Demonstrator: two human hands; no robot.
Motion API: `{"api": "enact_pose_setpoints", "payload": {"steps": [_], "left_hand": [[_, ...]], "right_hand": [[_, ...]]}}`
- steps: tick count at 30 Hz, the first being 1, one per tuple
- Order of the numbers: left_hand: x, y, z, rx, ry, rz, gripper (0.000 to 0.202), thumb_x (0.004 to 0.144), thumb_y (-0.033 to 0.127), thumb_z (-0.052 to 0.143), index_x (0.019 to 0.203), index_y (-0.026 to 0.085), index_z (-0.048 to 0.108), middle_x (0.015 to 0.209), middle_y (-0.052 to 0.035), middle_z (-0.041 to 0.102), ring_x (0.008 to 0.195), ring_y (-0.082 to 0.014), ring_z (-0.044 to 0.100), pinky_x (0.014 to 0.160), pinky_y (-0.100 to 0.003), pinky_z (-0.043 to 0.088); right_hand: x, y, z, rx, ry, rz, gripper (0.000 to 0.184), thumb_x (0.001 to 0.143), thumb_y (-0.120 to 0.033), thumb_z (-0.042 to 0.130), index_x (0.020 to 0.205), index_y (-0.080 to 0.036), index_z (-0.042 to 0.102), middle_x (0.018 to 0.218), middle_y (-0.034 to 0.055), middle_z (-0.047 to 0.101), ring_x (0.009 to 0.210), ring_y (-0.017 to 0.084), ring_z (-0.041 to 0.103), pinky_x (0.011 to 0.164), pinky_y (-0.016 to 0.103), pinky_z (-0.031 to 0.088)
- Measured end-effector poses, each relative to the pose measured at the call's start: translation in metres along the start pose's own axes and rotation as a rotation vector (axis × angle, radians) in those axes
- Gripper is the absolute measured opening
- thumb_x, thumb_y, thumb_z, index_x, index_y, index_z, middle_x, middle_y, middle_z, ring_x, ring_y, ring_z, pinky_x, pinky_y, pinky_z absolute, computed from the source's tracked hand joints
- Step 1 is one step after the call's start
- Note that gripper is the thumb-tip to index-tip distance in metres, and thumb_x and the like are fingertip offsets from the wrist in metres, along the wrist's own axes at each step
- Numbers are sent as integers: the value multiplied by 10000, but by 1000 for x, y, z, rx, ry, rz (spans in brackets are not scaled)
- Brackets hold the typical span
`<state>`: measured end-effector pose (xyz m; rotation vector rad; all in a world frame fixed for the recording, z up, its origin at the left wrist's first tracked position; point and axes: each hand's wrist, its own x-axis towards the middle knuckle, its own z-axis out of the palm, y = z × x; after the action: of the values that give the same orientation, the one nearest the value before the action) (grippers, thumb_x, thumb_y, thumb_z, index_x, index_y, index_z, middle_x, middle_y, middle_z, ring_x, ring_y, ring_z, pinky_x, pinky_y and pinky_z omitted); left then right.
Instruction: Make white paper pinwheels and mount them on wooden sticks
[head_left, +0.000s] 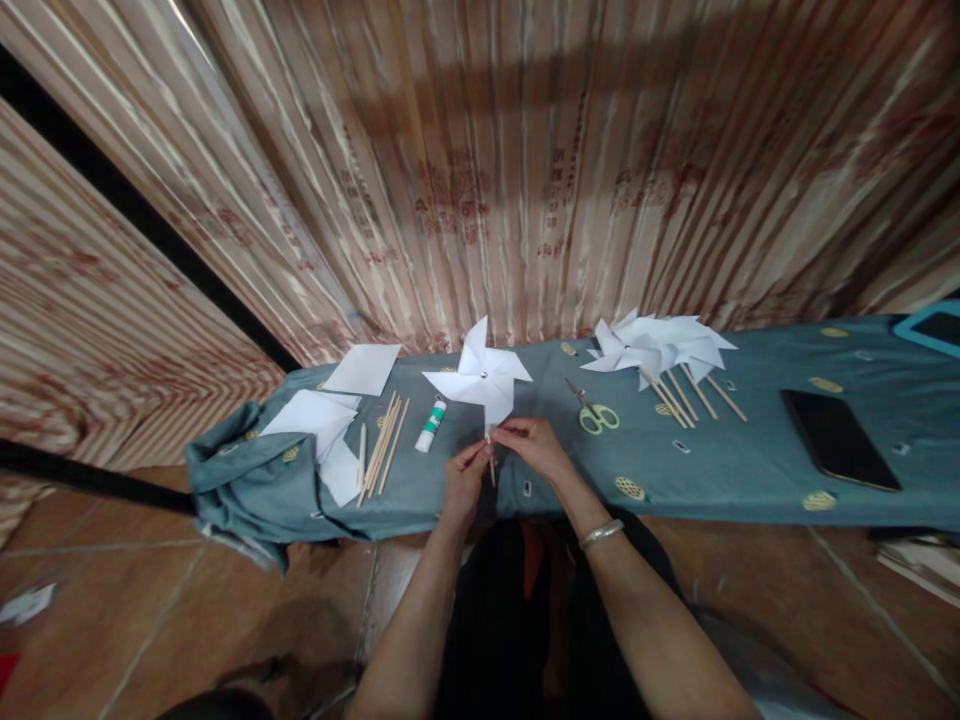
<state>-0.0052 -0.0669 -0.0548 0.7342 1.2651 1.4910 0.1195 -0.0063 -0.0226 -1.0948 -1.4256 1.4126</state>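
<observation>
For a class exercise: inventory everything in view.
Paper pinwheel: one, white, centre
Piled paper pinwheels: several, white, right
Paper sheets: several, white, left
Wooden sticks: several, tan, left
Slim rod: one, white, left
Glue stick: one, white-green, left
Looped scissors: one, lime, right
Rectangular phone: one, black, right
Framed device: one, blue, right
Printed tablecloth: one, teal, beneath
Printed curtain: one, beige, behind
Poles: two, black, left
Tiles: several, brown, below
Bangle: one, silver, right wrist
Left hand, right hand: two, bare, centre

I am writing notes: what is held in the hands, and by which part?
A paper pinwheel, by its stick, just under the blades; left hand and right hand both pinch there.
</observation>
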Motion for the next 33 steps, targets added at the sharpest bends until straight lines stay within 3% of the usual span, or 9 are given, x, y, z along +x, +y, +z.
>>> {"api": "enact_pose_setpoints", "payload": {"steps": [4,8,13,22,33], "left_hand": [[0,0,0,4,11,-26,429,575,477,816,855,154,775,654,-9,669,621,-121,539,641,-252,412],[-1,2,0,45,-2,-37,428,593,475,802,871,150,775,651,-13,667,613,-124,539,624,-253,408],[-2,4,-1,76,-24,-38,402,592,465,803,852,160,780,653,-12,669,621,-127,541,656,-263,422],[-2,6,0,97,-35,-33,413,591,476,803,846,152,779,640,-7,654,612,-121,535,629,-255,406],[0,2,-1,73,-6,-40,420,564,487,815,840,172,784,656,-15,669,620,-123,541,625,-249,412]], "right_hand": [[6,2,-27,-203,275,-16,428,733,-601,637,551,-217,690,605,50,699,643,225,636,713,361,463],[20,6,-49,-50,503,-110,372,673,-586,684,645,-216,702,655,38,702,697,235,634,748,383,471],[41,8,-53,138,486,-133,393,619,-571,713,768,-208,723,855,42,740,868,227,651,811,360,488],[48,12,-52,325,429,-28,317,543,-495,763,696,-222,711,672,0,702,657,166,611,662,317,493],[33,0,-48,359,398,48,317,443,-446,838,589,-217,673,595,-21,658,579,129,562,575,268,459]]}}
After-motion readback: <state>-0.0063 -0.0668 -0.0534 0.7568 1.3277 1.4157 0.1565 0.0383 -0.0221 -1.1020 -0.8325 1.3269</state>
